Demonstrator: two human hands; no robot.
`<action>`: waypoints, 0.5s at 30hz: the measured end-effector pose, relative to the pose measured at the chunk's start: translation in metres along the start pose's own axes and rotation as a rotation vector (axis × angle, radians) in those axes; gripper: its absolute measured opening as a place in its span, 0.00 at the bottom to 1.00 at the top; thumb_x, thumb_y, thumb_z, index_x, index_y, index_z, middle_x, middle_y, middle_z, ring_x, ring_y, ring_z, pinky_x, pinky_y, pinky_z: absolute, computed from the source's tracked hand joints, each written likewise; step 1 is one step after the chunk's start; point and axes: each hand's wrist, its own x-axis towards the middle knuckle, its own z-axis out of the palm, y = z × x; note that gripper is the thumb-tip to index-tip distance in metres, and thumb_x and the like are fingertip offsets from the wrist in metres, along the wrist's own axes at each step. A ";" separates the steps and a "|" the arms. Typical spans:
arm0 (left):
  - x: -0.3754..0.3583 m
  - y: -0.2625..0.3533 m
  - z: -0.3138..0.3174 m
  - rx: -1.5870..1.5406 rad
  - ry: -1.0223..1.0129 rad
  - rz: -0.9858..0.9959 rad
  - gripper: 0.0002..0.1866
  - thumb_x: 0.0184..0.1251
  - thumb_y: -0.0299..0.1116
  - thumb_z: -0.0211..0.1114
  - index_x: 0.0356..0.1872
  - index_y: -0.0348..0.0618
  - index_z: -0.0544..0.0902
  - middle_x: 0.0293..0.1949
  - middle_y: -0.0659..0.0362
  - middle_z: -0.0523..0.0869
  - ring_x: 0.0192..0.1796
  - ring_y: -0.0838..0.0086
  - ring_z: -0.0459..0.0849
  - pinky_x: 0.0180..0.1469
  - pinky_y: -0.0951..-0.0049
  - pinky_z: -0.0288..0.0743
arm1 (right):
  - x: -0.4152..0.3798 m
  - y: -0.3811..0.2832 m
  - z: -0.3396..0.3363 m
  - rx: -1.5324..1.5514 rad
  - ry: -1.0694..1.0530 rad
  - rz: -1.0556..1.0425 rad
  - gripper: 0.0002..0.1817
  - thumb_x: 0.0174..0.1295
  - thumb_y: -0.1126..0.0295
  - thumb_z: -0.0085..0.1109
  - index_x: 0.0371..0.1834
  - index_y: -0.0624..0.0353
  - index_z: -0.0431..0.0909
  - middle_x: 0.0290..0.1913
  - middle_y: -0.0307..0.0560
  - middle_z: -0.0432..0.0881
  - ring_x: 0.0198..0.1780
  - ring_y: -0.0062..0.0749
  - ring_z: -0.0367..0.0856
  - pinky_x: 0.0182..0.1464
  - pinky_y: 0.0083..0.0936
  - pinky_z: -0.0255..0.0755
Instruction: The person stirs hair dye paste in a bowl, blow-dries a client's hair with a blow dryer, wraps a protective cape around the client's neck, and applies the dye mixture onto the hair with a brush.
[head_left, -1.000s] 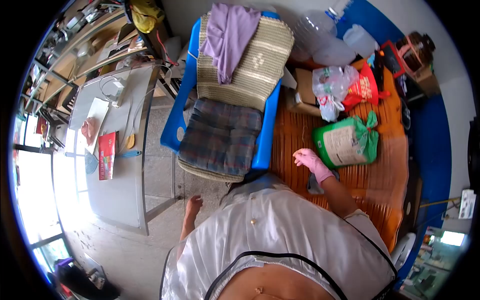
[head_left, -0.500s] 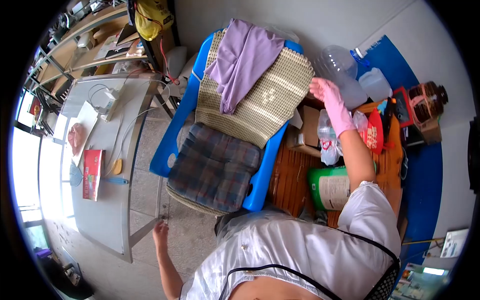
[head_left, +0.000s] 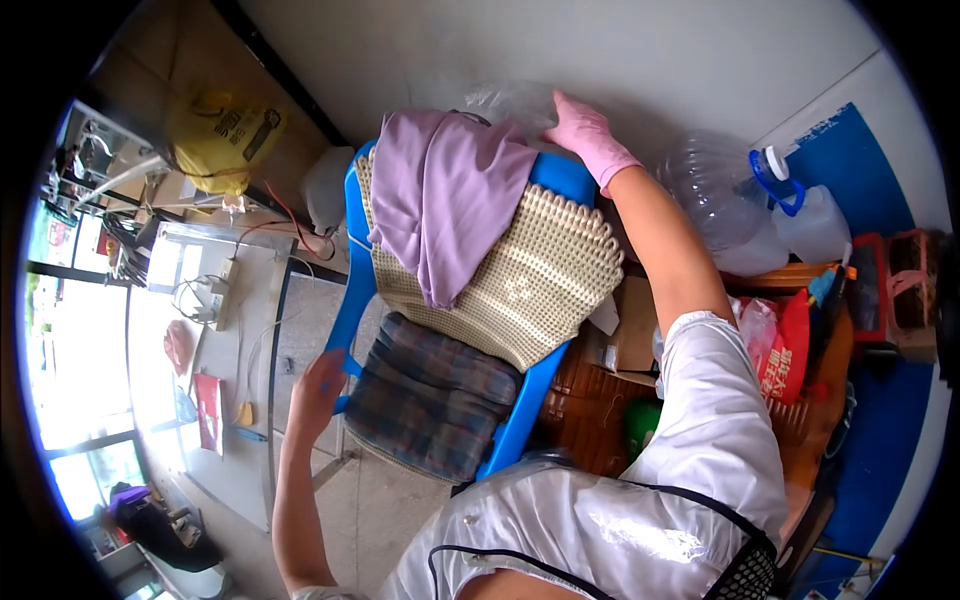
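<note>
My right hand, in a pink glove, is at the top of the blue chair's backrest. Its fingers are apart at the edge of a clear plastic bag that shows behind the backrest. A purple cloth hangs over the top of the chair, on a beige woven cover. On the seat lies a dark plaid cushion. My bare left hand is right beside the chair's left armrest, its fingers blurred.
On the right, large clear plastic bottles, a cardboard box and a red bag crowd a wooden stand. A glass-topped table with a power strip is at left. A yellow bag hangs above.
My right hand has moved from beside the backrest's right edge to the plastic behind its top. My left hand has risen to the armrest. The view has shifted too.
</note>
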 end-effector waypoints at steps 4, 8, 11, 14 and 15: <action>0.069 0.095 -0.001 0.161 -0.024 0.149 0.15 0.60 0.26 0.58 0.49 0.39 0.76 0.42 0.50 0.81 0.44 0.66 0.81 0.47 0.71 0.72 | 0.018 0.070 -0.001 0.342 0.082 0.171 0.16 0.51 0.60 0.60 0.36 0.61 0.77 0.37 0.51 0.81 0.39 0.35 0.80 0.42 0.32 0.72; 0.133 0.170 0.010 0.280 -0.006 0.371 0.13 0.60 0.27 0.58 0.46 0.40 0.78 0.42 0.52 0.81 0.44 0.63 0.80 0.46 0.70 0.73 | -0.008 0.132 -0.014 0.837 0.281 0.184 0.07 0.53 0.70 0.58 0.32 0.61 0.77 0.30 0.42 0.80 0.30 0.24 0.77 0.31 0.20 0.71; 0.181 0.228 0.038 0.282 0.048 0.495 0.14 0.57 0.25 0.61 0.46 0.41 0.79 0.44 0.54 0.81 0.46 0.64 0.81 0.48 0.70 0.73 | -0.039 0.139 -0.050 1.338 0.460 0.120 0.06 0.57 0.72 0.54 0.32 0.64 0.77 0.28 0.43 0.80 0.26 0.21 0.76 0.28 0.20 0.69; 0.228 0.270 0.085 0.357 0.080 0.850 0.14 0.56 0.27 0.62 0.46 0.46 0.80 0.46 0.57 0.81 0.52 0.65 0.78 0.54 0.66 0.69 | -0.052 0.131 -0.094 1.467 0.621 0.201 0.05 0.58 0.74 0.54 0.34 0.65 0.76 0.27 0.40 0.79 0.26 0.20 0.74 0.29 0.17 0.68; 0.240 0.280 0.103 0.427 0.084 1.023 0.16 0.56 0.29 0.63 0.47 0.48 0.79 0.46 0.58 0.81 0.54 0.65 0.77 0.57 0.61 0.67 | -0.054 0.131 -0.104 1.476 0.688 0.123 0.05 0.58 0.74 0.55 0.34 0.64 0.76 0.27 0.39 0.78 0.26 0.20 0.74 0.31 0.17 0.68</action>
